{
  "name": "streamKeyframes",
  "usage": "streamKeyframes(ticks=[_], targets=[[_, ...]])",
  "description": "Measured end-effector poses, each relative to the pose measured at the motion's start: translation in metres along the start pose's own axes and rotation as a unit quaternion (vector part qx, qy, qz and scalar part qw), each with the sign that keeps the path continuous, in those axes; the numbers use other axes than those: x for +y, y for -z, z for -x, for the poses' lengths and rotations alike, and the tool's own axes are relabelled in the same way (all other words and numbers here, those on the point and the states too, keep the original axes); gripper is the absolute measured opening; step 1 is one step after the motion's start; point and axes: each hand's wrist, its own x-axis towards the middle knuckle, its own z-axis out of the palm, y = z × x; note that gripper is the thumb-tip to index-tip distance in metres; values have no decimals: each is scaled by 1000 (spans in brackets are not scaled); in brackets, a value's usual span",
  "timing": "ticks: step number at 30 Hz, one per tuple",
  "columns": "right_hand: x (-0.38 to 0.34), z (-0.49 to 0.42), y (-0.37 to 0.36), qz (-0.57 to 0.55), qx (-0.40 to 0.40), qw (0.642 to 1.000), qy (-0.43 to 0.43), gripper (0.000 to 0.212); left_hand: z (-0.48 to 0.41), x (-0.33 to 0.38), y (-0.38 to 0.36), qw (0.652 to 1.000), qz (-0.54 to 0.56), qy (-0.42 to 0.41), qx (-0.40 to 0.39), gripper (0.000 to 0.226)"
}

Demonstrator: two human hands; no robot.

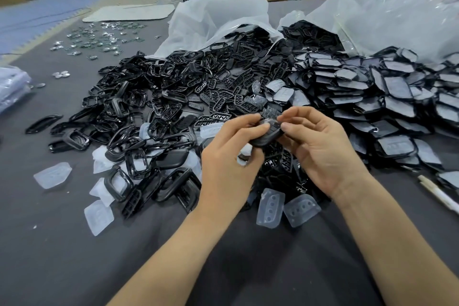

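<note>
Both my hands hold one small black key-fob shell [267, 135] above the middle of the dark cloth table [62, 256]. My left hand [229, 156] grips it from the left, thumb on top. My right hand [320, 146] pinches its right side with thumb and curled fingers. Most of the shell is hidden by the fingers. A large heap of black plastic frames [154, 112] and button plates lies behind and to the left. Two translucent rubber pads [285, 208] sit just in front of my hands.
Stacked black backs with grey film [372, 97] fill the right side. White plastic sacks [218, 17] lie open at the back. Small shiny metal emblems [99, 37] are scattered far left. More translucent pads [52, 175] lie at left, and a white pen [437, 192] at the right edge.
</note>
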Motion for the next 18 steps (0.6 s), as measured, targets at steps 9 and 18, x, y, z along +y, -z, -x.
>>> streamKeyframes(ticks=[9, 18], targets=[[-12, 0, 6, -66, -25, 997, -25, 30, -6, 4, -1, 873, 397, 283, -21, 28], [-14, -3, 14, -91, -73, 990, -72, 31, -8, 3, 1, 802, 501, 324, -41, 43]])
